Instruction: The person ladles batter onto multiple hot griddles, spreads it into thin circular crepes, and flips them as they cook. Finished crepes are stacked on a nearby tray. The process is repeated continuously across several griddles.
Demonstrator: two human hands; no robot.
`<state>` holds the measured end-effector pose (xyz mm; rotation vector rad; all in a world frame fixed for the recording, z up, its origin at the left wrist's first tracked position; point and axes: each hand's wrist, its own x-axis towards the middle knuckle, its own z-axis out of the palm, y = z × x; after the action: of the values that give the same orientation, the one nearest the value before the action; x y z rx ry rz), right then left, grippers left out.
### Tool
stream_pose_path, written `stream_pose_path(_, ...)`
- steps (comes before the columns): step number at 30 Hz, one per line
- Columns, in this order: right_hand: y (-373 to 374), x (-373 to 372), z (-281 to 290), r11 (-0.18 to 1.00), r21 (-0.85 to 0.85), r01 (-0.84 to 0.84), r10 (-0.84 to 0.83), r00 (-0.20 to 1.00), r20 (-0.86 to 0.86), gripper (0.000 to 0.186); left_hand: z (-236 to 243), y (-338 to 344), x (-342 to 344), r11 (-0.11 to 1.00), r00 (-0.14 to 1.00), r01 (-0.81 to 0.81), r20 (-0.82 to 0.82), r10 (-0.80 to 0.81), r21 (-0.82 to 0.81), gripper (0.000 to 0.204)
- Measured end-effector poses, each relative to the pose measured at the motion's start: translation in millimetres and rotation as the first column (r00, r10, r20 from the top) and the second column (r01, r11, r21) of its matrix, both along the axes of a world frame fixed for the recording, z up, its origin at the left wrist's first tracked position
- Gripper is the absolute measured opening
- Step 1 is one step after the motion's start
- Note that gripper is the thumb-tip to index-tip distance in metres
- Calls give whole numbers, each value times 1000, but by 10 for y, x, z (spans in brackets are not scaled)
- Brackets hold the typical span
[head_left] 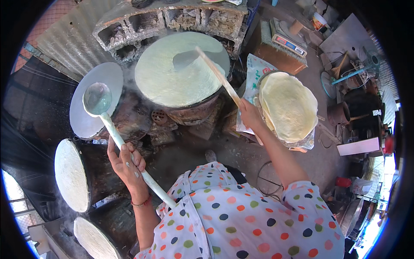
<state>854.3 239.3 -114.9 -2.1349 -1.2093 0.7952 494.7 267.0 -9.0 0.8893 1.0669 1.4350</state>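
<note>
My left hand (127, 160) is closed on the pale handle of a long ladle (97, 99), whose round bowl is over the grey griddle (76, 117) on the left. In my right hand (250, 113) is a wooden stick (214, 70), reaching across the large central griddle (185, 57). A thin pale sheet of batter (159, 82) covers much of that griddle, with a bare grey patch beside the stick; whether the stick touches the sheet I cannot tell. Just right of my right hand lies a stack of thin round pale sheets (289, 103).
Two more white-coated griddles (70, 175) (92, 239) stand at lower left, with steam nearby. Concrete blocks (172, 17) line the back. A scale (288, 45) sits on a box at back right. A blue fan stand (353, 75), pots (337, 114) and cables crowd the right side.
</note>
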Motion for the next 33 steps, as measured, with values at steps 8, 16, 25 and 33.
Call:
stream_pose_path(8,-391,-18,-111,973,-9,-230,228,959,165,18,18,17,219,1000,1000,-7,-21,7,-23,46)
stream_pose_path(16,346,444,-70,983,125,-132,120,987,103,21,-11,140,433,1000,999,13,-43,-12,6,46)
stream_pose_path(25,273,938,-255,968,95,-232,203,947,248,18,-71,144,483,996,995,-92,-31,92,-12,49)
stream_pose_path(33,1748,1164,324,984,-96,-148,155,985,74,27,22,128,561,989,986,-148,-77,147,-9,49)
